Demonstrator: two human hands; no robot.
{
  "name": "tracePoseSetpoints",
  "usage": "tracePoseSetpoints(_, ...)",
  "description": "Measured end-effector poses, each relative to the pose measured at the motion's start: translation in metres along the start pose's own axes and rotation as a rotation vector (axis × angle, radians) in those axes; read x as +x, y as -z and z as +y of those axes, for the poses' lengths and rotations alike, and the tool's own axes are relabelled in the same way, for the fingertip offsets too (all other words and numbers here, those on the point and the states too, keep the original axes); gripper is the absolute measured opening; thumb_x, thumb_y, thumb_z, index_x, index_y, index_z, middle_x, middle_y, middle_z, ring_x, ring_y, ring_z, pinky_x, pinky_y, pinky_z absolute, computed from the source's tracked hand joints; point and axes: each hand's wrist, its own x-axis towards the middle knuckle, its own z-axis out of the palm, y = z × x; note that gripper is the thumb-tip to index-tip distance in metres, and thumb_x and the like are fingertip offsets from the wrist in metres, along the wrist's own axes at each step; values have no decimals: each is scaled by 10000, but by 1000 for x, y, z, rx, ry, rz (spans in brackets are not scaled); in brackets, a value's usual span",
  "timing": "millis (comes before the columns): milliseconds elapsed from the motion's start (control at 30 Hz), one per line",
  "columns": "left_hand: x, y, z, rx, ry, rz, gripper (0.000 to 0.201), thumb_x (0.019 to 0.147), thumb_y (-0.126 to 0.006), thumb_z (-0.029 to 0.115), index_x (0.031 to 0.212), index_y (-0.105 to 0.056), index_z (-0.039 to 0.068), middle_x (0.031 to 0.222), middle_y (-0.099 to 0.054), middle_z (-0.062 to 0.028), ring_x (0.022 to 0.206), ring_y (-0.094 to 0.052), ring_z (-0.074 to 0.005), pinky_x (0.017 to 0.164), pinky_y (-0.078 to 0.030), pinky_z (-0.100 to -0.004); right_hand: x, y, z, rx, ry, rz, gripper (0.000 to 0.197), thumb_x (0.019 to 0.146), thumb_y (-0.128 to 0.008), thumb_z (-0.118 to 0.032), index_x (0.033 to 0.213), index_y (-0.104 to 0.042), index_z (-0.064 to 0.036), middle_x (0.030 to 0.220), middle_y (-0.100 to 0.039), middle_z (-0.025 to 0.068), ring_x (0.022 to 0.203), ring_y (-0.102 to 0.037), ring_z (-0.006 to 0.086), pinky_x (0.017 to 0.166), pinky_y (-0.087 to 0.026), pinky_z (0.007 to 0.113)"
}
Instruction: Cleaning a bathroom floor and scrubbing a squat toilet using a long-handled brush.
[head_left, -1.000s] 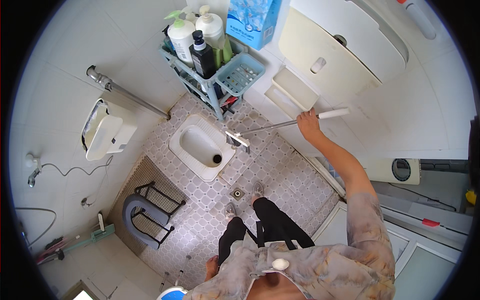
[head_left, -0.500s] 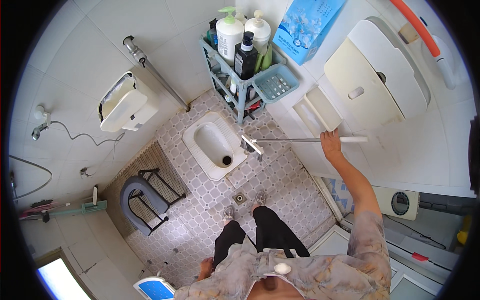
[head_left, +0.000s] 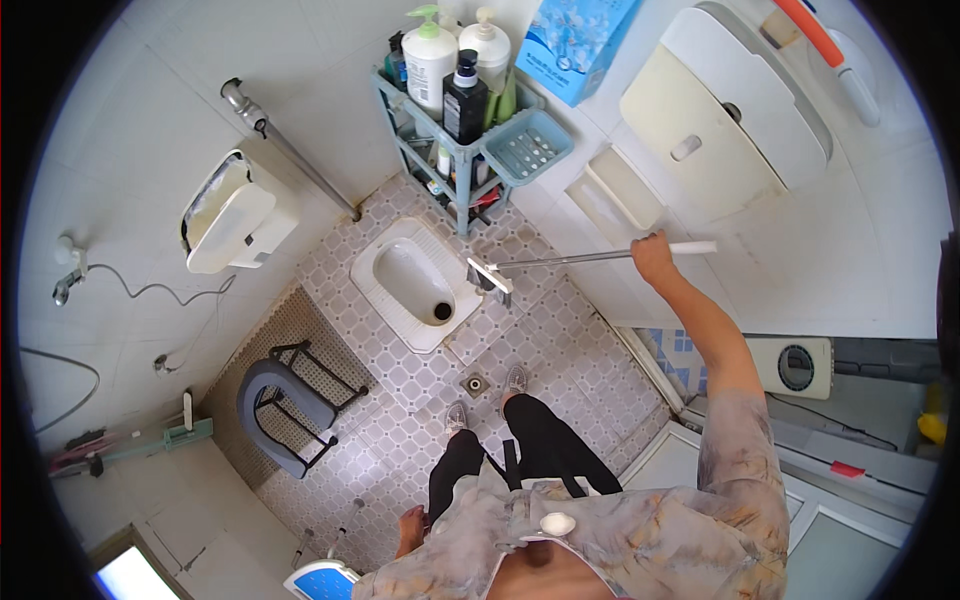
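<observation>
My right hand [head_left: 653, 256] is closed around the metal pole of a long-handled floor brush [head_left: 570, 261], just below its white grip. The brush head [head_left: 490, 279], white with dark bristles, is down by the right edge of the white squat toilet [head_left: 410, 280]. I cannot tell whether its bristles touch the floor. My left hand [head_left: 411, 528] hangs low beside my left thigh, small in the view, and its fingers are not clear enough to read. Nothing shows in it.
A blue-grey shelf rack [head_left: 465, 185] with several bottles stands behind the toilet. A grey commode chair frame [head_left: 285, 410] is at the left. A floor drain [head_left: 474, 384] lies near my feet. A bin [head_left: 240, 220] and a metal pipe [head_left: 290, 150] are along the left wall.
The brush has tilted a little, its grip end rising in the picture, with my right hand still on it. The whole view has shifted slightly.
</observation>
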Motion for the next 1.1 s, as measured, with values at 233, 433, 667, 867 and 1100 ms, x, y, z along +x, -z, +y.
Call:
tracePoseSetpoints(233, -8, 2, 4, -7, 41, -10, 270, 858, -559, 246, 1044, -630, 64, 761, -605, -21, 637, -557, -134, 541, -448, -283, -10, 40, 9, 20, 194, 68, 58, 758, -547, -122, 728, -596, -115, 674, -632, 60, 682, -617, 217, 696, -415, 357)
tracePoseSetpoints(433, -11, 0, 16, -78, 106, 68, 266, 857, -562, 229, 1034, -639, 46, 767, -615, -25, 642, -559, -133, 555, -451, -273, -15, 48, 24, -14, 248, 147, 65, 764, -584, -170, 759, -598, -106, 752, -636, 70, 789, -603, 204, 744, -407, 350)
tracePoseSetpoints(667, -3, -11, 51, -147, 198, 128, 261, 856, -566, 209, 1021, -649, 25, 774, -627, -28, 647, -562, -131, 572, -455, -262, -18, 47, 51, -35, 224, 215, 71, 750, -537, -113, 740, -606, -105, 759, -635, 57, 779, -577, 201, 771, -402, 346)
tracePoseSetpoints(867, 2, -11, 51, -148, 185, 153, 287, 851, -569, 192, 1050, -639, -2, 845, -654, -67, 723, -594, -152, 646, -482, -275, -14, 22, 27, -74, 46, 248, 158, 766, -537, -141, 849, -661, -91, 809, -644, 64, 873, -537, 226, 905, -345, 410)
tracePoseSetpoints(1100, 9, -4, 19, 75, 71, 81, 293, 858, -557, 196, 1044, -649, -10, 921, -663, -84, 838, -609, -157, 760, -482, -285, -15, 14, 17, -88, -59, 305, 202, 772, -520, -137, 904, -655, -66, 914, -623, 80, 1025, -467, 263, 1006, -278, 464)
